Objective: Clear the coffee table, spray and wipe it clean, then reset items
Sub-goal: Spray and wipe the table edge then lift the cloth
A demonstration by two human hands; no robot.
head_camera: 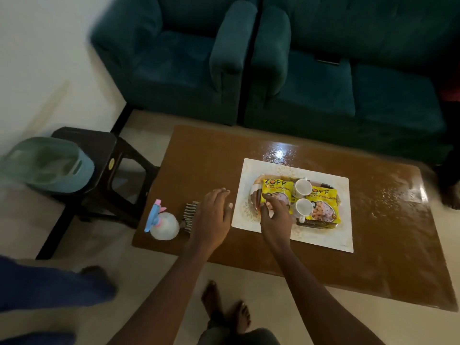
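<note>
Dim room, glare on the wet coffee table (281, 153), motion blur at left, wide-angle bending at edges.

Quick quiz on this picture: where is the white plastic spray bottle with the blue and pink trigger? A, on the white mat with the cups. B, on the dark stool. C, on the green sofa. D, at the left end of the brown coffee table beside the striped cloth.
D: the white plastic spray bottle sits at the left end of the brown wooden coffee table, beside the black and white striped cloth.
</note>
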